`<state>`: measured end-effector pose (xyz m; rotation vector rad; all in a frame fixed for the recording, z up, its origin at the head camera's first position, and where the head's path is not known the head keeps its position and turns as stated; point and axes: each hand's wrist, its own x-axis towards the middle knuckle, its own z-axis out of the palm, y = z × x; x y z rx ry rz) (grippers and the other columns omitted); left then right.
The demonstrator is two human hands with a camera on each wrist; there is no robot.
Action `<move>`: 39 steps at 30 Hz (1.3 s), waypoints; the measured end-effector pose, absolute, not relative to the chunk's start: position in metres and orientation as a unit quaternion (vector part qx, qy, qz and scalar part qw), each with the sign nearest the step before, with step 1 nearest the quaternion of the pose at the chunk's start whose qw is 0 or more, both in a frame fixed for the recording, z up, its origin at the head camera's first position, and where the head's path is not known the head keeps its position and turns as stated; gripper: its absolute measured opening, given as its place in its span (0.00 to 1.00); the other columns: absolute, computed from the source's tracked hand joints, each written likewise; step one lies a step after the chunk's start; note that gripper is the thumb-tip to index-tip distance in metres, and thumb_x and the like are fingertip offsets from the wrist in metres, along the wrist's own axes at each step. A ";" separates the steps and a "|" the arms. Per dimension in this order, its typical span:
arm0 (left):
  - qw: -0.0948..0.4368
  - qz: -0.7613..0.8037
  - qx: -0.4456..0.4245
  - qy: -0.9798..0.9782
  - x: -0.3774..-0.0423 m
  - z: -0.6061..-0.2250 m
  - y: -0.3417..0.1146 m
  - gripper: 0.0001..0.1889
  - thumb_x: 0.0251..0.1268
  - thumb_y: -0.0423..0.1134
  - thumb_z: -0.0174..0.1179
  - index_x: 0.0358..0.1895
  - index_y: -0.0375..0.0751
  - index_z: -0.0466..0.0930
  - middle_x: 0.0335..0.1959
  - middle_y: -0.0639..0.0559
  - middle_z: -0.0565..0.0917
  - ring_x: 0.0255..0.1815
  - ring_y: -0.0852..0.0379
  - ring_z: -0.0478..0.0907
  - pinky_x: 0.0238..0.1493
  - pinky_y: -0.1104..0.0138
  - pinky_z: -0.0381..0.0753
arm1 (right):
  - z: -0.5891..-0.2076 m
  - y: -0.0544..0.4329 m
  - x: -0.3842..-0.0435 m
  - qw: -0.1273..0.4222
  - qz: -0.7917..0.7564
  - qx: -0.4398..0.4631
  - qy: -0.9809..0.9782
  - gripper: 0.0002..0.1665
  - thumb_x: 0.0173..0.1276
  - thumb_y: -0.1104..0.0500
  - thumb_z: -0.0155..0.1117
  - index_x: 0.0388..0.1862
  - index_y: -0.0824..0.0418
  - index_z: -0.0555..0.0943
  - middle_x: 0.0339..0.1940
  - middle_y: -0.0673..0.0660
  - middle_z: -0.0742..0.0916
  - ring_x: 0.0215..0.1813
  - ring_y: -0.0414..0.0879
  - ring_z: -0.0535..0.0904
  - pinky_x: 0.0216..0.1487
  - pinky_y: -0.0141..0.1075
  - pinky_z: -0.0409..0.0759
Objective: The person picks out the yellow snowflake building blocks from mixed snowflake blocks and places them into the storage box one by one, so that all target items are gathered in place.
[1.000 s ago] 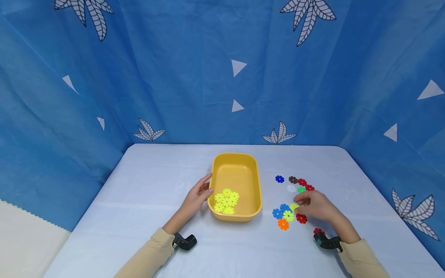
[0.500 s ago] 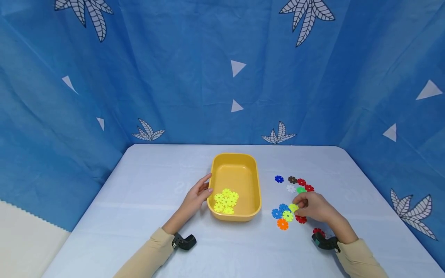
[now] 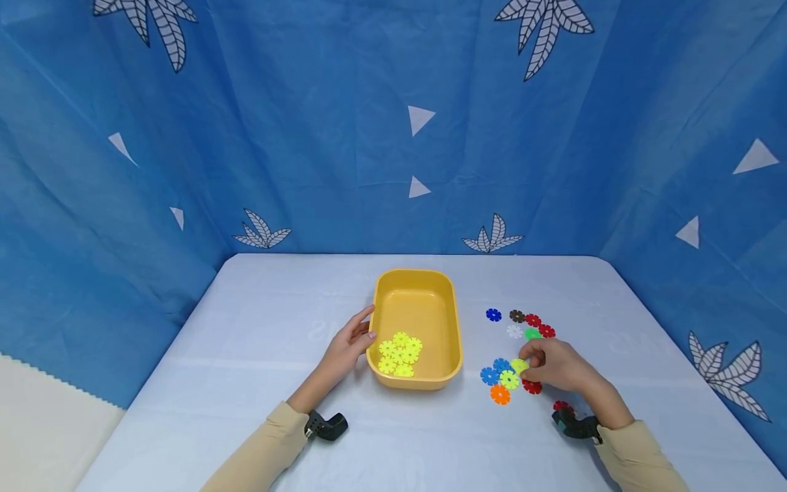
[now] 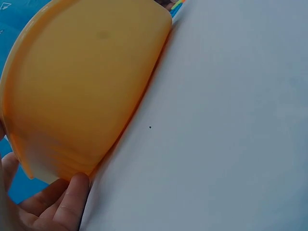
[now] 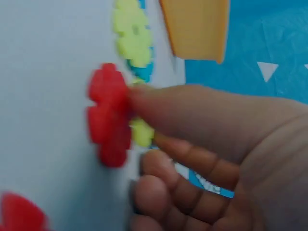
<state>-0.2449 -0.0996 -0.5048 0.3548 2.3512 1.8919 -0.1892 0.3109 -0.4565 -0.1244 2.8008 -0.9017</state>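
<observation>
My left hand (image 3: 343,350) holds the left side of a yellow plastic tray (image 3: 424,311), thumb at the rim and fingers against the outer wall (image 4: 91,86). Several yellow snowflake discs (image 3: 401,354) lie in its front left part. On the right, my right hand (image 3: 558,363) pinches a yellow snowflake disc (image 3: 517,365) at its edge, low over the table. In the right wrist view this disc (image 5: 143,133) shows partly behind the thumb. A red snowflake disc (image 5: 109,118) stands in front of it in that view, close under the hand.
Near the right hand lie blue discs (image 3: 489,376), another yellow disc (image 3: 509,380) and an orange one (image 3: 501,395). Farther back are dark blue (image 3: 494,315), brown (image 3: 517,316), white (image 3: 514,331), green (image 3: 531,333) and red discs (image 3: 546,331). A red disc (image 3: 562,406) lies by the right wrist.
The right thumb and fingers have drawn in slightly at the yellow disc's edge, which shows a little more. The left hand and the tray have stayed in place.
</observation>
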 end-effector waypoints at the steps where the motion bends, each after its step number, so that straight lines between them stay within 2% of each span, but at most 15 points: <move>1: 0.052 0.623 0.118 0.772 -0.245 -0.505 -0.100 0.30 0.76 0.40 0.57 0.78 0.54 0.63 0.69 0.37 0.77 0.67 0.40 0.77 0.60 0.54 0.86 | -0.458 0.310 -0.189 0.094 -0.303 -0.041 0.947 0.19 0.55 0.61 0.80 0.43 0.65 0.82 0.26 0.52 0.77 0.29 0.46 0.71 0.25 0.31 0.71; 4: 0.052 0.624 0.120 0.770 -0.245 -0.504 -0.101 0.30 0.76 0.41 0.58 0.78 0.53 0.63 0.69 0.36 0.77 0.67 0.40 0.77 0.59 0.54 0.86 | -0.460 0.306 -0.190 0.085 -0.297 -0.033 0.950 0.19 0.56 0.60 0.79 0.43 0.64 0.82 0.25 0.52 0.77 0.27 0.46 0.70 0.24 0.31 0.69; 13: 0.053 0.620 0.117 0.774 -0.248 -0.505 -0.100 0.30 0.76 0.40 0.57 0.78 0.56 0.63 0.68 0.37 0.77 0.66 0.41 0.78 0.59 0.54 0.87 | -0.456 0.300 -0.190 0.095 -0.296 -0.002 0.950 0.18 0.55 0.60 0.79 0.38 0.63 0.79 0.30 0.54 0.77 0.35 0.47 0.71 0.29 0.33 0.74; 20: 0.053 0.623 0.122 0.770 -0.247 -0.505 -0.101 0.30 0.76 0.40 0.57 0.79 0.54 0.63 0.69 0.36 0.76 0.67 0.40 0.77 0.60 0.54 0.86 | -0.457 0.298 -0.189 0.086 -0.292 -0.009 0.952 0.19 0.53 0.61 0.80 0.34 0.61 0.76 0.29 0.53 0.77 0.34 0.47 0.72 0.29 0.33 0.74; 25: 0.053 0.621 0.120 0.773 -0.246 -0.506 -0.101 0.30 0.76 0.41 0.57 0.79 0.55 0.63 0.70 0.36 0.76 0.68 0.40 0.77 0.60 0.55 0.86 | -0.460 0.297 -0.189 0.078 -0.307 -0.011 0.948 0.19 0.55 0.62 0.78 0.44 0.61 0.80 0.28 0.54 0.75 0.30 0.47 0.70 0.25 0.32 0.71; 28: 0.052 0.622 0.121 0.772 -0.246 -0.506 -0.101 0.30 0.76 0.41 0.57 0.79 0.55 0.63 0.69 0.36 0.76 0.68 0.39 0.77 0.60 0.55 0.86 | -0.463 0.298 -0.190 0.067 -0.318 -0.013 0.946 0.17 0.60 0.61 0.75 0.49 0.60 0.84 0.29 0.54 0.77 0.32 0.47 0.71 0.25 0.31 0.71; 32: 0.052 0.626 0.124 0.768 -0.245 -0.506 -0.101 0.31 0.76 0.41 0.57 0.79 0.54 0.63 0.70 0.35 0.76 0.68 0.39 0.77 0.61 0.54 0.86 | -0.469 0.301 -0.193 0.047 -0.325 -0.010 0.944 0.14 0.63 0.61 0.73 0.49 0.61 0.87 0.31 0.54 0.80 0.36 0.48 0.72 0.26 0.30 0.73; 39: 0.051 0.625 0.122 0.770 -0.247 -0.509 -0.100 0.30 0.76 0.42 0.58 0.78 0.55 0.64 0.69 0.37 0.76 0.68 0.39 0.77 0.60 0.54 0.86 | -0.471 0.304 -0.196 0.035 -0.347 0.002 0.937 0.17 0.65 0.61 0.72 0.52 0.65 0.86 0.28 0.54 0.77 0.33 0.47 0.71 0.25 0.29 0.70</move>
